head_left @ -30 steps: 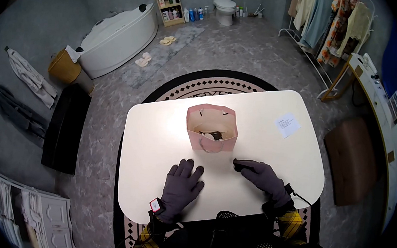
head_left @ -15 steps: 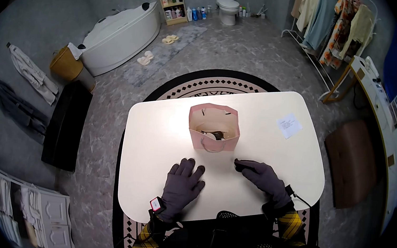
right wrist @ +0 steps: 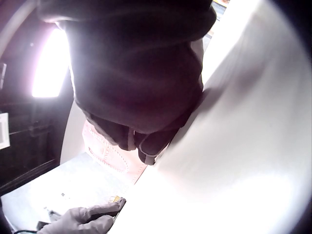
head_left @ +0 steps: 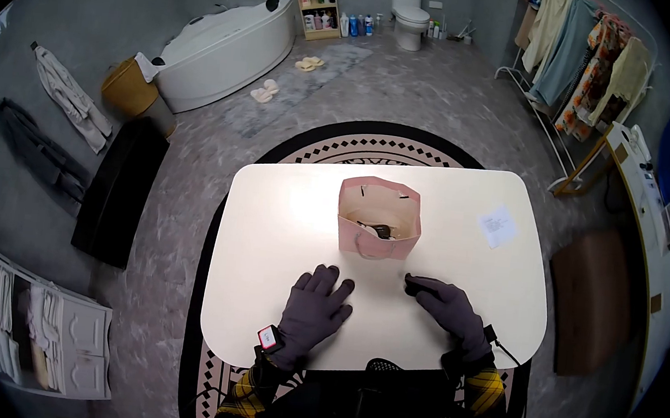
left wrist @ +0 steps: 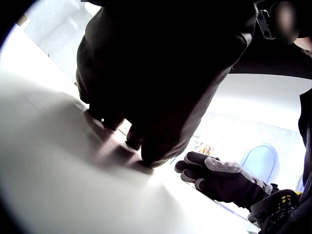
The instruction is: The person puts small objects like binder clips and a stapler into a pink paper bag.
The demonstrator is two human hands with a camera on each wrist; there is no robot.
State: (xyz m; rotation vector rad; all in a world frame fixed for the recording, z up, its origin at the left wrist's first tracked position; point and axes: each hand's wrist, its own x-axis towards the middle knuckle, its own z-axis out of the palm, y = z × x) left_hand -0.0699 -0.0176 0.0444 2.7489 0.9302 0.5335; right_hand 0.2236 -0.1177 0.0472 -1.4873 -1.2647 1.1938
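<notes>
A pink paper gift bag (head_left: 348, 236) stands upright on the white table (head_left: 261, 226), its top gaping and its handle hanging at the front. A dark item (head_left: 382, 230) and something pale lie inside, only partly visible. My left hand (head_left: 313, 312), in a dark grey glove, rests on the table in front of the bag with fingers spread loosely. To the right, my gloved right hand (head_left: 450, 310) rests with its fingers extended toward the bag and holds nothing. Beyond the right hand, the right wrist view catches the pink bag (right wrist: 105, 151).
A small printed paper (head_left: 498, 226) lies on the table's right side. A brown stool (head_left: 594, 302) stands right of the table, a black bench (head_left: 121, 188) to the left. Farther back are a bathtub (head_left: 224, 65), a shelf and a clothes rack (head_left: 535, 103).
The head view has shifted, so the table, bag and hands appear farther right. Both hands keep their places on the table, and the bag stands as before.
</notes>
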